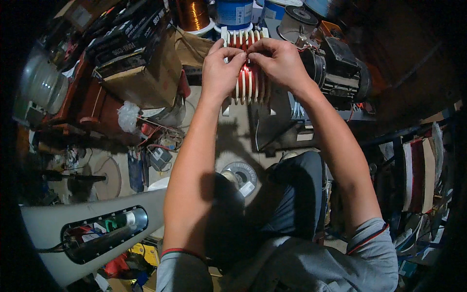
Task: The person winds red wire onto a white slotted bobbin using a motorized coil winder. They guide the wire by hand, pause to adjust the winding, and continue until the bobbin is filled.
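A winding former with a row of white ribs [237,93] stands beyond my knees, with dark red windings [249,80] in the gaps between the ribs. Over its middle, my left hand [220,70] has thumb and forefinger pinched together. My right hand [283,61] pinches from the other side, its fingertips almost meeting the left ones. Whatever lies between the fingertips is too small to make out, though a bright red glint shows just below them. Part of the former is covered by both hands.
Behind the former are a copper wire spool [192,14] and a blue tub [234,12]. An electric motor [338,73] sits to the right, stacked cartons [141,80] to the left. A grey spool [248,173] lies on the floor; a pale chair arm [44,228] is lower left.
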`<state>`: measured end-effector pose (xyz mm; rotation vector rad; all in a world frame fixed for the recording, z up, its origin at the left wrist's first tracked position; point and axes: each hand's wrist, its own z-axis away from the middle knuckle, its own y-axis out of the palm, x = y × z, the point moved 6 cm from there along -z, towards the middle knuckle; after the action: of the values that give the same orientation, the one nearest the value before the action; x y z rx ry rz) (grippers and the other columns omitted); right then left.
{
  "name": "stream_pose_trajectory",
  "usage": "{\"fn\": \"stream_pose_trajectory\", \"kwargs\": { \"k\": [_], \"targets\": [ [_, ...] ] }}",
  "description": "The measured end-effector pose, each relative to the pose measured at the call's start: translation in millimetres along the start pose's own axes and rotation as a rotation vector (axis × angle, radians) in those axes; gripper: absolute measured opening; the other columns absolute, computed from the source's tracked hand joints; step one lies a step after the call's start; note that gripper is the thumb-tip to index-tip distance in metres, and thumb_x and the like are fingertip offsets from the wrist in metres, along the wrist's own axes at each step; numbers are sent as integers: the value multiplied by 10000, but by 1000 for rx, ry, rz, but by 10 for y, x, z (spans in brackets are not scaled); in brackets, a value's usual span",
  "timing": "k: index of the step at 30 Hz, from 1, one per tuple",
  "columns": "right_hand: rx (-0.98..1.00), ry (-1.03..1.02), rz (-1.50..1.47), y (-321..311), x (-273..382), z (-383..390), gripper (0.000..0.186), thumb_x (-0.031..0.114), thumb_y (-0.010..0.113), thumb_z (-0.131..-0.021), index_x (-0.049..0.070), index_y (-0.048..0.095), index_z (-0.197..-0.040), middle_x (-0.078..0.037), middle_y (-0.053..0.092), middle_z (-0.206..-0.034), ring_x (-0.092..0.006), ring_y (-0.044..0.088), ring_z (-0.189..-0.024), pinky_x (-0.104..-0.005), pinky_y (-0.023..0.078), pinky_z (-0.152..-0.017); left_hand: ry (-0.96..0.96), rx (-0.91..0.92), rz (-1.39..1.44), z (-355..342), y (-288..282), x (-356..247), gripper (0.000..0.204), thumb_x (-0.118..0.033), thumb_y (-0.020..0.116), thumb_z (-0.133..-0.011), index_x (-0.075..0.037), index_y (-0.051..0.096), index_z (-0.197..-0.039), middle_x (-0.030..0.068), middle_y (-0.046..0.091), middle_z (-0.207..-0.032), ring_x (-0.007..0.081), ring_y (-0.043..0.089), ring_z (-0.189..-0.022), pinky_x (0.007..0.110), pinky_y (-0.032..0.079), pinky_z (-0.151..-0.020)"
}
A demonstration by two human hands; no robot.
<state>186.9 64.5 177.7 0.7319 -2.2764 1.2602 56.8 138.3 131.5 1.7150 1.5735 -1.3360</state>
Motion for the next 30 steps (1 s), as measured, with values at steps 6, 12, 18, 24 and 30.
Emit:
{"fn": "stream_pose_trajectory", "kwargs": {
  "k": [6,12,18,24,30],
  "targets": [
    [13,-108,7,16,58,-95,162,130,671,-775,37,708,-902,-126,684,-834,-227,669,-764,-312,526,-711,33,100,48,5,-1,-8,272,-165,705,-749,-19,704,-977,276,412,-1383,299,409,-1310,345,344,-1036],
    [98,18,15,42,33,-135,207,163,657,-772,62,719,-942,-157,687,-865,-266,679,-780,-346,528,-741,71,38,-9,53,-16,-36,232,-165,723,-742,-13,713,-916,283,472,-1325,298,449,-1281,348,370,-1018],
    [217,-196,277,-16,183,-108,170,56,603,-819,7,674,-965,-177,664,-876,-300,661,-810,-360,519,-734,84,9,31,34,-6,0,230,-211,717,-765,-26,723,-900,291,516,-1266,316,477,-1249,352,391,-994],
    [126,-159,401,-63,98,59,192,162,603,-738,3,646,-837,-184,613,-812,-377,613,-778,-442,503,-714,30,-104,63,4,-51,133,199,-212,723,-751,-43,720,-856,255,520,-1241,339,506,-1173,385,396,-982],
    [100,-105,265,25,208,151,219,181,591,-728,-15,636,-813,-209,625,-810,-395,613,-781,-463,498,-723,127,-198,-84,9,-20,30,173,-217,722,-758,-72,723,-853,226,480,-1263,346,494,-1165,402,400,-974]
  ]
}}
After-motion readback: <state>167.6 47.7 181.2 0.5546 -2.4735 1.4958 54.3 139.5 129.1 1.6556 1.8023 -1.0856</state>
